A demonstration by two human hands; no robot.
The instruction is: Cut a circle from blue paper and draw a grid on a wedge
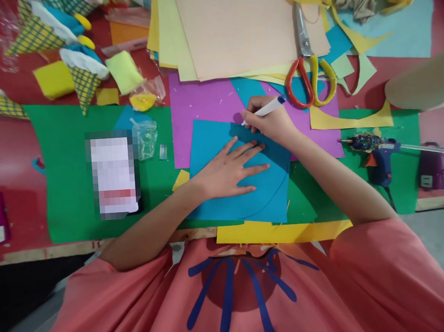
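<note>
A sheet of blue paper (217, 206) lies in front of me, partly over a purple sheet (199, 100) and a green sheet (69, 195). My left hand (230, 170) rests flat on the blue paper with its fingers spread. In my right hand (266, 120) is a white pen with a blue end (269, 107), gripped near its tip. The tip meets the blue paper close to its top edge. A thin dark curved line runs across the paper's lower right part. Fingers of the right hand partly hide the tip.
Scissors (305, 55) with red and yellow handles lie beyond my right hand, by stacked pale paper (232, 30). A glue gun (379, 161) with a cord sits at the right. On the left are a blurred phone-like rectangle (113, 172) and checked cloth cones (83, 79).
</note>
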